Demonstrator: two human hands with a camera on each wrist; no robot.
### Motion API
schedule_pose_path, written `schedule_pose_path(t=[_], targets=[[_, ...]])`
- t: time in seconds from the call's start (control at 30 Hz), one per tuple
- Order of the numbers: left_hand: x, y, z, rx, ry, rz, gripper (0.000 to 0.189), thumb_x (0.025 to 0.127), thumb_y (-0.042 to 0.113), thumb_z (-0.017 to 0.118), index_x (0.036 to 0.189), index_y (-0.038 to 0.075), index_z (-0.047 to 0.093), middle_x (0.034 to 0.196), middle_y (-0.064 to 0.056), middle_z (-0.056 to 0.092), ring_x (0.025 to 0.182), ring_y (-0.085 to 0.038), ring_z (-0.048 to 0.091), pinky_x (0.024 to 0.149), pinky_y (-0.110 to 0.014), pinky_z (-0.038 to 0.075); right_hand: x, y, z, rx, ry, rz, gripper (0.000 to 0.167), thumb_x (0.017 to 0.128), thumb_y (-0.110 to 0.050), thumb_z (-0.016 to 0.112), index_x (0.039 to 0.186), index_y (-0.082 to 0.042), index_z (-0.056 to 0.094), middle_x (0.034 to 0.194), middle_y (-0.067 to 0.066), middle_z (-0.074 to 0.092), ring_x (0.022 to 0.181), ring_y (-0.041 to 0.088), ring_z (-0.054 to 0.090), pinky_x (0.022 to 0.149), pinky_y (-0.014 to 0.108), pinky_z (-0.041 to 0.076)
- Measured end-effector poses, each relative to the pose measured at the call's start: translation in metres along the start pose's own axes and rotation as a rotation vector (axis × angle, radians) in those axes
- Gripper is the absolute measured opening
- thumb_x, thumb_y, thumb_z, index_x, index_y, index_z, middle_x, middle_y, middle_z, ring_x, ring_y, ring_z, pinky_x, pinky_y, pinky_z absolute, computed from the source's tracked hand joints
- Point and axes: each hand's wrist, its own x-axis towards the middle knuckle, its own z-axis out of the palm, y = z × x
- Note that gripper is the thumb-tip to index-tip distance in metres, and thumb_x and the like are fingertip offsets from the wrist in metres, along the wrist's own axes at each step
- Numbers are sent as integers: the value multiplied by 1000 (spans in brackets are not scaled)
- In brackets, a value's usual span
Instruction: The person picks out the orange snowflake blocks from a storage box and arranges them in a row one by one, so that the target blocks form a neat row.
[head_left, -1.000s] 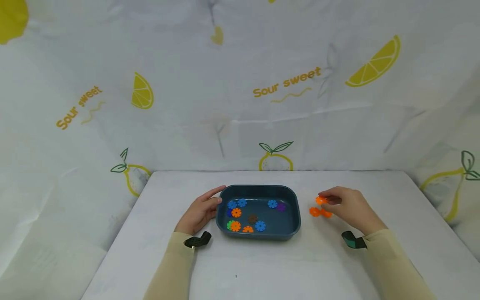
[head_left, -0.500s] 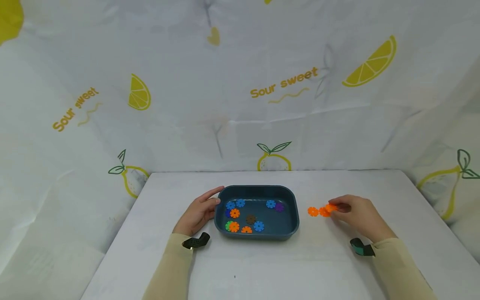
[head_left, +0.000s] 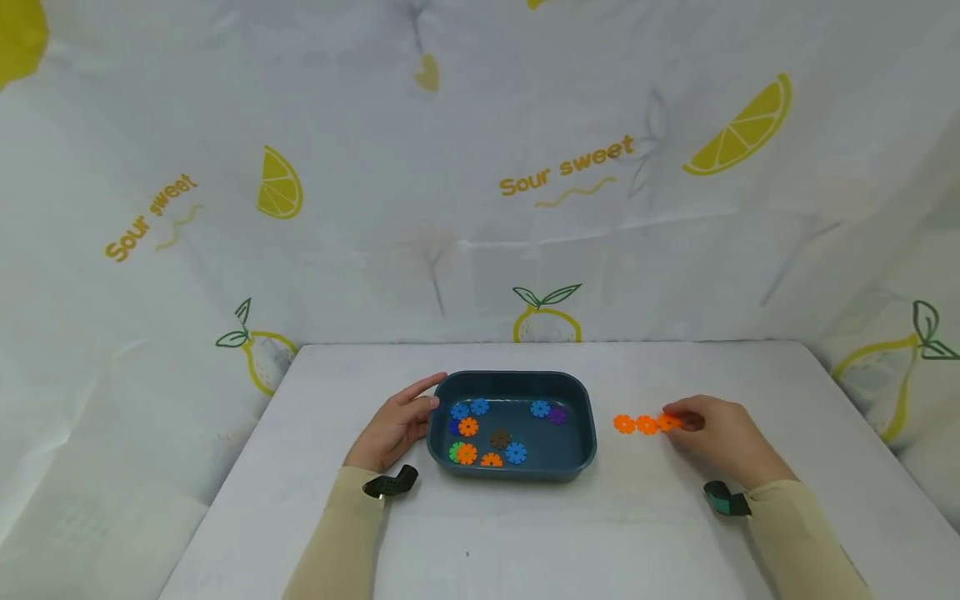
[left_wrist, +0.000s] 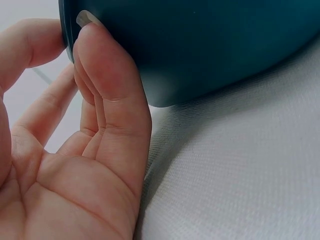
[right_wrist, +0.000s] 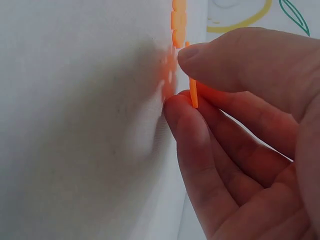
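Observation:
A dark blue tray (head_left: 512, 472) stands on the white table. My left hand (head_left: 393, 427) grips its left end, and in the left wrist view curled fingers (left_wrist: 112, 75) meet the tray's edge and outer side (left_wrist: 200, 55). To the right of the tray, my right hand (head_left: 723, 433) pinches an orange snowflake disc (head_left: 667, 422) between thumb and fingers, just over the table. The right wrist view shows this disc (right_wrist: 193, 90) edge-on. Two more orange snowflake discs, one at the left (head_left: 624, 424) and one in the middle (head_left: 647, 425), lie in a row beside it.
Inside the tray are several snowflake discs: blue (head_left: 516, 452), purple (head_left: 557, 415), brown (head_left: 500, 438), green (head_left: 454, 451) and orange (head_left: 467, 454). A white lemon-printed cloth (head_left: 390, 275) hangs behind the table (head_left: 570, 542).
My right hand has moved right and toward me with the orange disc, lowering it to the right end of the row. The two other orange discs look little changed. My left hand stays on the tray.

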Motion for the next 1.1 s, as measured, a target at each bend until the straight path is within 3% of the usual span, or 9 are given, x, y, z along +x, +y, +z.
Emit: schedule_pose_path(t=[0.17,0.43,0.73,1.1], targets=[[-2,0,1,4,-3,-1,51,109,21,65,159,26,55,126,-7,74,109,-19,72,98,-32,62,-1,0,0,-4,-1,-2,33,91,-18,86,121,-6,79,117,14,78,100,26,72,84,37,59],[-4,-1,1,6,1,5,51,109,21,65,159,25,55,127,-8,74,109,-19,73,97,-32,62,0,0,2,2,-8,-1,33,91,-15,86,121,-4,79,120,17,77,101,28,72,90,52,62],[-3,-2,-1,10,1,9,52,109,22,66,159,24,55,129,-8,73,110,-18,73,98,-32,62,1,2,3,16,-12,-20,32,91,-13,85,121,-6,79,119,15,77,101,27,71,88,47,61],[2,-2,-3,-1,-11,13,52,106,23,70,157,25,57,125,-8,74,107,-17,73,96,-31,62,1,3,2,15,-7,-19,32,91,-12,84,122,-5,78,120,15,75,102,29,70,89,50,61]])
